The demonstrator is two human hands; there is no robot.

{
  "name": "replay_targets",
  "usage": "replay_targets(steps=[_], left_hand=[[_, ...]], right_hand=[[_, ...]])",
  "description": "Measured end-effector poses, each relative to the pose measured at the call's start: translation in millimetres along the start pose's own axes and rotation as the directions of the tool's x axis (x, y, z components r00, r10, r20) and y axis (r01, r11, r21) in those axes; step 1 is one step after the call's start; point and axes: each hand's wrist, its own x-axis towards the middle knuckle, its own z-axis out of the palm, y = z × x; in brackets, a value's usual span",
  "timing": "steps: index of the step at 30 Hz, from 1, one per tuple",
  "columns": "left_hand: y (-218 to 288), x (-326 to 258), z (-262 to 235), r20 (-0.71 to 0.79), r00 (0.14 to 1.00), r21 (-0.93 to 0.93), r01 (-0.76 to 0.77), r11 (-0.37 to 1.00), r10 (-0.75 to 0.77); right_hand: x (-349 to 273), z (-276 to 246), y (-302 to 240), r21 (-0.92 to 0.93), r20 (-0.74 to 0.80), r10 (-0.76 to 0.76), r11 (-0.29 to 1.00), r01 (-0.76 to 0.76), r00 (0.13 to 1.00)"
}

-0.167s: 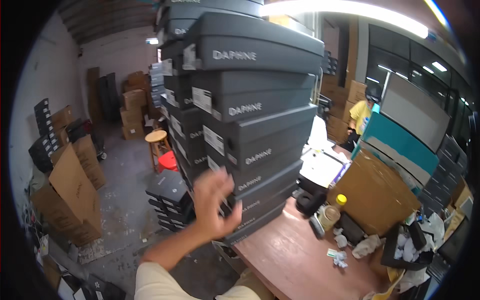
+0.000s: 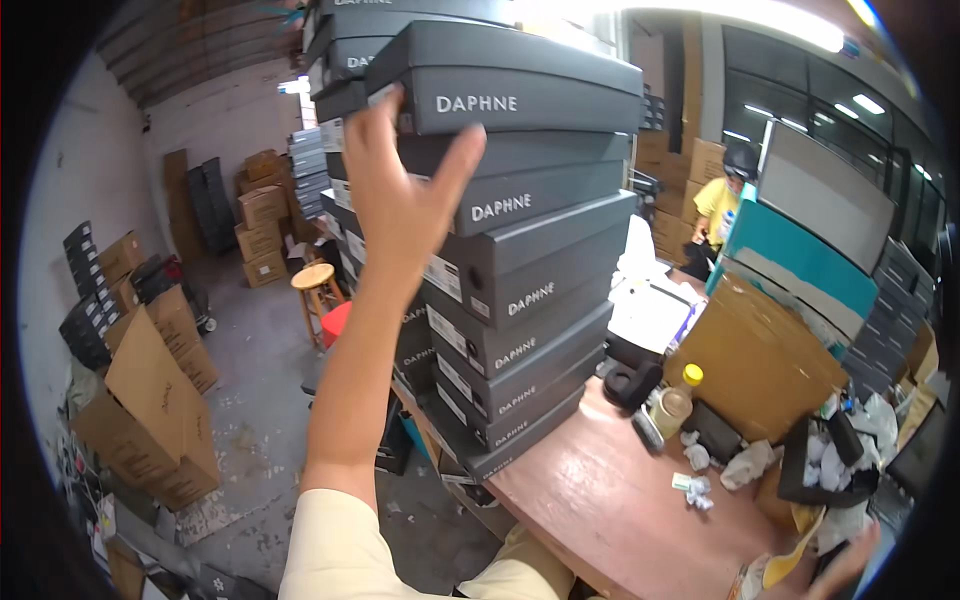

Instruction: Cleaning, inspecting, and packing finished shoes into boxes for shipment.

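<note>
My left hand (image 2: 405, 200) is raised, fingers and thumb spread, in front of the left end of the top dark grey shoebox (image 2: 545, 95). It holds nothing; whether its fingertips touch the box cannot be made out. Below that box, several more lidded shoeboxes (image 2: 535, 295) rise in a tall stack from the reddish table (image 2: 610, 490), with another column behind. My right hand (image 2: 845, 565) shows only in part at the lower right edge, slightly blurred, its fingers apart near a yellow strip.
A yellow-capped bottle (image 2: 672, 405), a black tape dispenser-like object (image 2: 630, 383) and crumpled paper lie on the table. Behind them leans a brown carton (image 2: 755, 355). A person in yellow (image 2: 718, 205) is farther back. At left stand open cartons (image 2: 155, 420) and a wooden stool (image 2: 315, 285).
My left hand has risen from beside the middle of the stack to the top box. My right hand has come into view at the lower right.
</note>
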Motion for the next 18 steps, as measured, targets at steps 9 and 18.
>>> replay_targets(steps=[9,18], left_hand=[[-27.4,25.2,19.4,0.044,0.967,-0.167,0.256,0.952,-0.252],[142.0,-6.8,-49.6,0.107,0.974,-0.135,-0.187,0.973,0.202]], right_hand=[[-210.4,274.3,-210.6,0.060,0.915,-0.267,0.830,0.555,0.302],[-168.7,296.0,-310.2,0.274,0.930,-0.057,0.764,-0.583,0.363]])
